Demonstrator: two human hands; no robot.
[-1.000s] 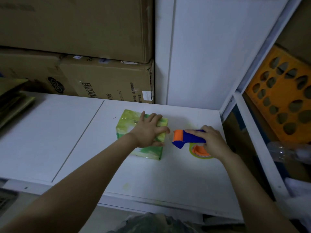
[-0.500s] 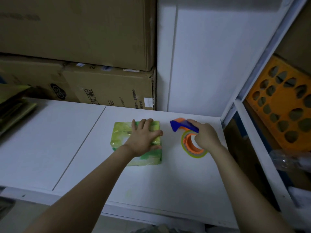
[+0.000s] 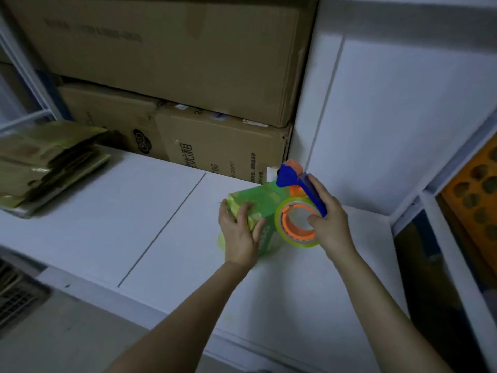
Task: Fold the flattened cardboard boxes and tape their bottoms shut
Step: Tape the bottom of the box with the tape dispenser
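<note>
A small green box (image 3: 262, 196) stands tilted on the white table (image 3: 134, 211), its far end raised. My left hand (image 3: 240, 232) grips its near left corner, fingers curled over the top edge. My right hand (image 3: 329, 219) holds a blue and orange tape dispenser (image 3: 301, 208) by its blue handle, thumb inside the orange core. The dispenser's roll of clear tape (image 3: 279, 222) lies against the box's right side, and its blue head sits above the box's far top edge.
Large brown cartons (image 3: 188, 63) are stacked at the back of the table. A pile of flattened cardboard boxes (image 3: 45, 162) lies at the left. A white shelf frame (image 3: 435, 200) and an orange perforated panel (image 3: 476, 195) stand at the right.
The box went from lying flat under my left palm to tilted up in that hand's grip. My right hand lifted the tape dispenser off the table and brought it against the box.
</note>
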